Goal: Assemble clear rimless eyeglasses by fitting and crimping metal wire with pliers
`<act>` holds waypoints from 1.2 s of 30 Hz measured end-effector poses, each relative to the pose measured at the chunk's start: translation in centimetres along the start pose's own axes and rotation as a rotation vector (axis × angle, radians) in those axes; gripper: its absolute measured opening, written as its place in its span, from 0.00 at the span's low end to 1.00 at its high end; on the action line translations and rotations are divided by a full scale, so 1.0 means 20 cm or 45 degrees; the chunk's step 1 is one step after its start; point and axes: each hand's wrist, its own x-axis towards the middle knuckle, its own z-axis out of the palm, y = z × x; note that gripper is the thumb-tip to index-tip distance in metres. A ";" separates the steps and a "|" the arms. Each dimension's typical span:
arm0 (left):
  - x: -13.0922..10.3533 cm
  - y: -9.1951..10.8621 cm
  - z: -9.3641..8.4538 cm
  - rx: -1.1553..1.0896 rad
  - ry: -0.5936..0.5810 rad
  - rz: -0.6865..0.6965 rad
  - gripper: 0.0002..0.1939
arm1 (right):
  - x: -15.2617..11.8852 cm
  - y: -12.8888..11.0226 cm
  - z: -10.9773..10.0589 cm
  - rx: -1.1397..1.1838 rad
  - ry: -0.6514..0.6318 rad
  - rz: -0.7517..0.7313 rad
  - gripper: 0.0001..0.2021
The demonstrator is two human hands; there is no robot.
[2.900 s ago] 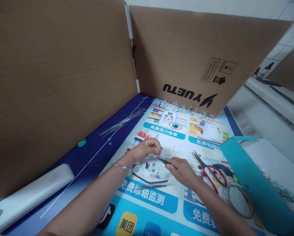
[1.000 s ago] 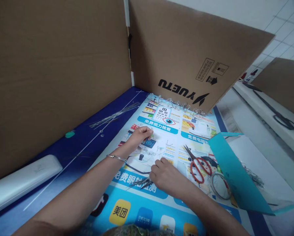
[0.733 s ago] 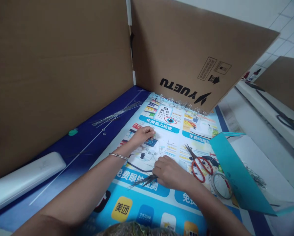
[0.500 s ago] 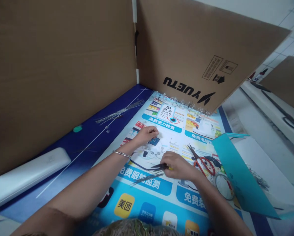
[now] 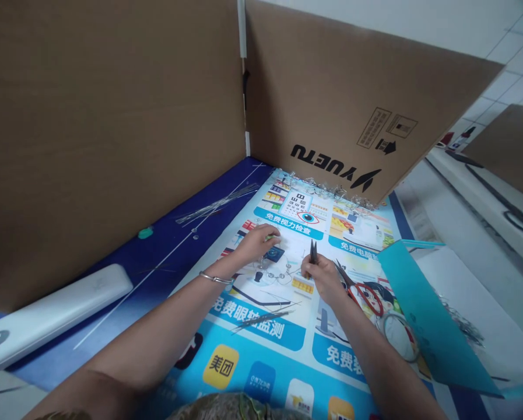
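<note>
My right hand (image 5: pixel 325 277) is closed around small dark-jawed pliers (image 5: pixel 313 252), whose jaws point away from me. Over the printed sheet (image 5: pixel 296 303), my left hand (image 5: pixel 258 243) is bent with thumb and fingertips close together; whatever they hold is too small to make out. Clear beads on thin wire (image 5: pixel 281 275) lie just below and right of my left hand. Nearer me, a small bunch of cut wires (image 5: pixel 261 318) rests on the sheet. Red-handled scissors (image 5: pixel 366 296) lie right beside my right wrist.
Longer wires (image 5: pixel 220 203) lie at back left, near a green lump (image 5: pixel 146 233). Clear wire pieces (image 5: pixel 331 189) line the foot of the cardboard wall (image 5: pixel 331 105). A white case (image 5: pixel 60 315) is at left; a teal folder (image 5: pixel 432 321) and tape roll (image 5: pixel 399 335) at right.
My right hand has moved away from me and a little right, turning the pliers from pointing left to pointing away. My left hand's fingers have parted slightly, in nearly the same place.
</note>
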 end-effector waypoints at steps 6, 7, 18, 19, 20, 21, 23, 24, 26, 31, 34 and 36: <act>-0.10 0.30 -0.11 0.470 -0.282 0.178 0.05 | 0.02 0.01 -0.01 0.173 0.040 0.021 0.10; -0.15 0.36 -0.11 0.566 -0.349 0.202 0.05 | 0.02 0.01 -0.01 0.192 0.041 0.026 0.10; -0.57 0.66 0.11 1.110 -0.792 0.461 0.16 | 0.02 0.00 -0.01 0.222 0.032 0.074 0.10; -0.57 0.66 0.11 1.119 -0.793 0.464 0.17 | 0.02 0.00 -0.01 0.221 0.029 0.078 0.10; -0.57 0.66 0.10 1.125 -0.797 0.468 0.18 | 0.02 0.00 -0.01 0.221 0.028 0.082 0.10; -0.56 0.66 0.10 1.134 -0.804 0.468 0.18 | 0.02 0.00 -0.01 0.222 0.027 0.085 0.10; -0.57 0.65 0.11 1.154 -0.824 0.463 0.18 | 0.02 0.00 -0.01 0.225 0.024 0.092 0.10; -0.57 0.63 0.12 1.162 -0.833 0.460 0.18 | 0.02 0.00 -0.01 0.228 0.023 0.095 0.10; -0.58 0.60 0.13 1.174 -0.840 0.452 0.17 | 0.02 0.00 -0.01 0.231 0.016 0.103 0.09; -0.60 0.56 0.16 1.191 -0.819 0.438 0.13 | 0.02 0.01 -0.02 0.222 0.006 0.115 0.09; -0.60 0.56 0.17 1.180 -0.826 0.437 0.11 | 0.02 0.01 -0.02 0.220 0.012 0.111 0.09; -0.60 0.55 0.17 1.178 -0.816 0.438 0.11 | 0.02 0.02 -0.02 0.222 0.011 0.108 0.08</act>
